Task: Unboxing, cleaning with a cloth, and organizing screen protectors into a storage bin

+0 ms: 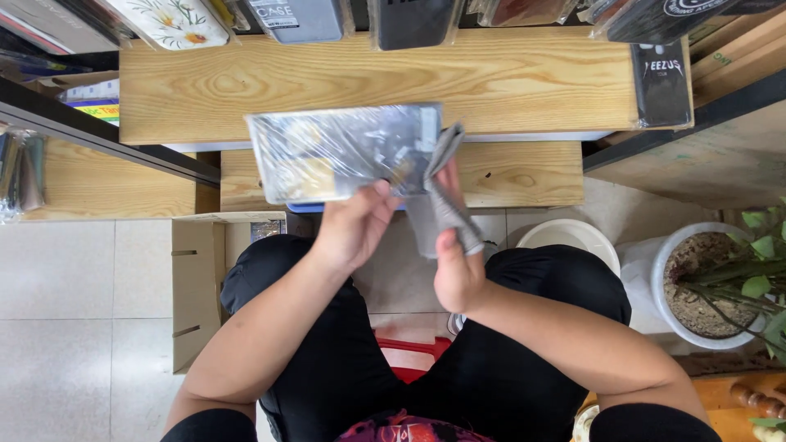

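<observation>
At the lower left a cardboard box (196, 286) stands open on the floor. My left hand (354, 229) pinches the wrapped package (340, 160) mid-frame by its lower edge; the slick film could slip. My right hand (457, 274) grips a grey cloth (440, 200) touching the package's right end; hard wiping might knock it loose.

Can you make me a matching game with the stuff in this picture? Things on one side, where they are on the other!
Things:
1. grey cloth
2. plastic-wrapped packet
3. potted plant
4. cardboard box

Places:
A. on the floor at the picture's left
B. in the right hand
C. on the floor at the picture's right
D. in the left hand

Pairs: 1-B, 2-D, 3-C, 4-A
</observation>
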